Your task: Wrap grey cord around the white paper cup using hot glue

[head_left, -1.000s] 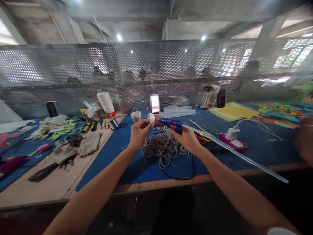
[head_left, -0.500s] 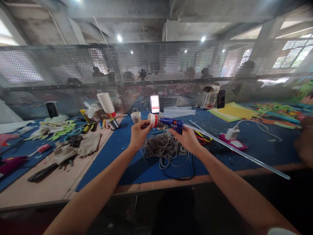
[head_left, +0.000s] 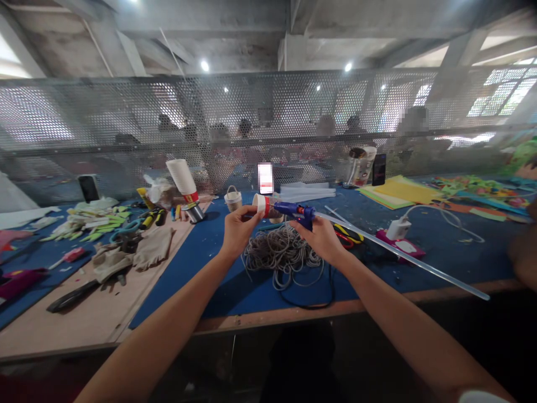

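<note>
Here the small paper cup (head_left: 262,205) with a red band is held above the blue bench (head_left: 235,291), the left hand (head_left: 237,229) with fingers closed around its base. The right hand (head_left: 322,238) is wrapped tight on the blue glue gun (head_left: 293,211), nozzle touching the cup. A long clear glue stick (head_left: 403,257) trails right, over grey coiled cord (head_left: 282,253).

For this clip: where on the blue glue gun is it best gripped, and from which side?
Grip the glue gun by its handle, from below and behind, as the right hand does. Its nozzle points at the paper cup in the left hand, and a long glue stick juts out behind.
</note>
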Tool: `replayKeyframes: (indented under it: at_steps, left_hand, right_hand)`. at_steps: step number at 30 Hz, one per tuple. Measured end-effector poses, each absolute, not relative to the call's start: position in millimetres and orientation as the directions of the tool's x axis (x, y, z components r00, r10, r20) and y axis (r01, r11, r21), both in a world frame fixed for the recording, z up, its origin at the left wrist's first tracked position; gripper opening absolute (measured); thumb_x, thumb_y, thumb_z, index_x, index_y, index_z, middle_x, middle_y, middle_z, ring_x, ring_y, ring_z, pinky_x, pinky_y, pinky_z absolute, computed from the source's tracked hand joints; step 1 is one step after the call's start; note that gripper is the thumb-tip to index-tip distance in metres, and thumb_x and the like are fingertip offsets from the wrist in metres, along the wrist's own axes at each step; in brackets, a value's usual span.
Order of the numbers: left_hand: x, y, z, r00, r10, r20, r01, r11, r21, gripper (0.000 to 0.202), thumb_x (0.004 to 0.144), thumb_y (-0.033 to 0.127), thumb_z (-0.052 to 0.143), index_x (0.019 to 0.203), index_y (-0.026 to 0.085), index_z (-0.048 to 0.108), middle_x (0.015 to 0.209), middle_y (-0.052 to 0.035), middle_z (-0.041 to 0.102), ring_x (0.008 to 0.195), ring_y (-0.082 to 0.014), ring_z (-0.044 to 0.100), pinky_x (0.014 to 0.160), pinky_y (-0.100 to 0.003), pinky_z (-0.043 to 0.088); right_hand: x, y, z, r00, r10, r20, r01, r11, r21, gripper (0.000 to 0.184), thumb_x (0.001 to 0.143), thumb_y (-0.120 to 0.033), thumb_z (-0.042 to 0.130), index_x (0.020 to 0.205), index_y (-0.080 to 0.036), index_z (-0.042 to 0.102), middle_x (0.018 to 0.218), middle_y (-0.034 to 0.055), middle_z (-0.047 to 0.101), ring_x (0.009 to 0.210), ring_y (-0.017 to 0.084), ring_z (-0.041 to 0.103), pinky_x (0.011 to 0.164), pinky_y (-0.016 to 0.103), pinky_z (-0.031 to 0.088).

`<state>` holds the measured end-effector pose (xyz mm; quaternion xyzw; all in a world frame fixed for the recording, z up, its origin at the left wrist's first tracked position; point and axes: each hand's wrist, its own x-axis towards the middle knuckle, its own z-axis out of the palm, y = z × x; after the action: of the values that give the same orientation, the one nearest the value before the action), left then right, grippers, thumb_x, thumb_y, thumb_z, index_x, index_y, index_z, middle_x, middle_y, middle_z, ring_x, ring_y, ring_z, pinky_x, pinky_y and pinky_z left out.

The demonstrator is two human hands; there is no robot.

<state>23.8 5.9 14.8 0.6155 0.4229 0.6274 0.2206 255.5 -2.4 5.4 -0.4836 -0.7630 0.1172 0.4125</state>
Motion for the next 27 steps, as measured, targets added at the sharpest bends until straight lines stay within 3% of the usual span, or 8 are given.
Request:
replayKeyframes:
  at_steps: [8,27]
  left_hand:
    - [23.1,7.3,14.3,-0.144,0.794,0.590,0.247,-0.549,0.799,0.024,0.076,0.037,0.077,0.087,0.015,0.077,0.084,-0.0046,0.075,0.069,-0.0147,0.062,0.065,-0.025,0.050]
    - [21.9,6.8,17.4,-0.161,0.788,0.594,0.275,-0.542,0.794,0.021,0.076,0.034,0.075,0.086,0.015,0.076,0.083,-0.0043,0.075,0.071,-0.0154,0.063,0.069,-0.027,0.050]
  right_hand:
    - [255.1,-3.1,6.0,-0.189,0.832,0.522,0.640,0.508,-0.577,0.042,0.092,-0.056,0.054,0.097,-0.019,0.073,0.064,0.0046,0.067,0.063,0.023,0.064,0.063,0.031,0.045]
    - [255.6,-2.8,1.3,-0.230,0.833,0.503,0.648,0.517,-0.560,0.046,0.093,-0.058,0.053,0.108,-0.019,0.072,0.067,0.0051,0.069,0.066,0.024,0.065,0.063,0.031,0.044]
